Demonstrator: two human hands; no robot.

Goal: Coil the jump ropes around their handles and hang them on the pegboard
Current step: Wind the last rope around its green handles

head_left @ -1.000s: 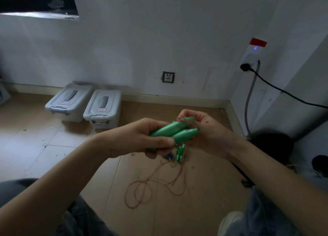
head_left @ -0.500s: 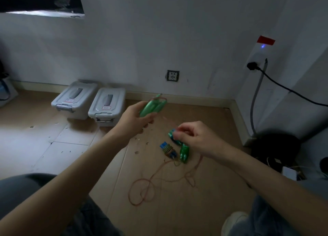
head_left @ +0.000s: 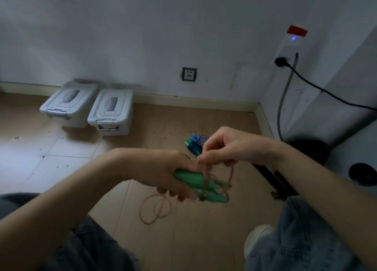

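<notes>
My left hand (head_left: 163,173) grips two green jump-rope handles (head_left: 195,184) held side by side, tips pointing right. A thin pink rope (head_left: 206,181) crosses the handles in a few turns near their tips. My right hand (head_left: 228,146) pinches this rope just above the handles, and a loop hangs from it on the right side. The rope's slack (head_left: 156,208) lies in loops on the floor below. A second bundle with green and blue handles (head_left: 193,143) lies on the floor behind my right hand. No pegboard is in view.
Two grey lidded plastic boxes (head_left: 111,111) stand against the white wall at the left. A wall socket (head_left: 189,74) sits low on the wall. A black cable (head_left: 318,89) runs from a plug at the right. My knees and a white shoe (head_left: 257,240) are at the bottom.
My left hand has come down from the raised position with the green handles. My right hand has let go of the bundle on the floor and now pinches the pink rope over the handles.
</notes>
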